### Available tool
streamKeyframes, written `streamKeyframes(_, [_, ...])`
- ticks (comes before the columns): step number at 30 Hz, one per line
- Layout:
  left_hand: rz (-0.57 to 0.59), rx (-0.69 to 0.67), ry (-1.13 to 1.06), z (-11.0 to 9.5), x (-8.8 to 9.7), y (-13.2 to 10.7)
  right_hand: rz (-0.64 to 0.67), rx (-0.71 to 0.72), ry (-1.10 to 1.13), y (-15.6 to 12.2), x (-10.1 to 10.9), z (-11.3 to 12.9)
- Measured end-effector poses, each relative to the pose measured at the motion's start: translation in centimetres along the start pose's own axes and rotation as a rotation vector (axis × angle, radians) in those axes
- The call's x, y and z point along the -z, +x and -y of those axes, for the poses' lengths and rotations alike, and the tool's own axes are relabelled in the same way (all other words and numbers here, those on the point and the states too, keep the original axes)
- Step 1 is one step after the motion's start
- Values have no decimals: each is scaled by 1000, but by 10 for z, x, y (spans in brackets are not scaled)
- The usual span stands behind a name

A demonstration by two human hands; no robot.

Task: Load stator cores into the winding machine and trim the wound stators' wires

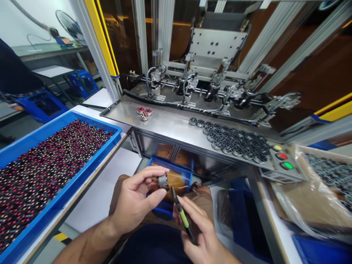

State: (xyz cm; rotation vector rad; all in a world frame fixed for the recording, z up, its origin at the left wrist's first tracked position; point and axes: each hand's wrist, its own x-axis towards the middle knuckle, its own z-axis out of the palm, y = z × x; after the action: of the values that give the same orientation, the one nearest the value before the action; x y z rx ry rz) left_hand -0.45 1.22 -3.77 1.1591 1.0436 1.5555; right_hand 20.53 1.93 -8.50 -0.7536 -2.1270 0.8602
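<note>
My left hand (136, 200) pinches a small wound metal motor part (163, 181) between thumb and fingers, low in the middle of the view. My right hand (202, 229) grips a slim green and black pointed tool (182, 214). Its dark tip touches or nearly touches the underside of the part. Both hands hover over my lap, in front of the steel bench (170, 128).
A blue tray (59, 200) at left holds several red-wound parts. Three similar parts (144, 113) and a cluster of dark round cores (236, 141) lie on the bench. Yellow, red and green buttons (281, 156) sit at right. A bag of dark cores (327, 179) lies far right.
</note>
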Motion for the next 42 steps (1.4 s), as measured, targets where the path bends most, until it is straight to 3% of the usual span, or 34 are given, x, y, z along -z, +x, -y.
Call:
streamKeyframes(8, [15, -125, 129, -2, 1, -6, 25, -12, 100, 19, 5, 19])
streamKeyframes(21, [28, -187, 253, -3, 4, -10, -26, 16, -84, 6, 5, 10])
streamKeyframes(29, [74, -208, 298, -2, 6, -12, -15, 6, 61, 19, 7, 27])
streamKeyframes(37, [117, -219, 302, -2, 6, -15, -34, 5, -17, 7, 1, 16])
streamKeyframes(42, [187, -330, 323, 0, 11, -11, -33, -167, 74, 4, 0, 10])
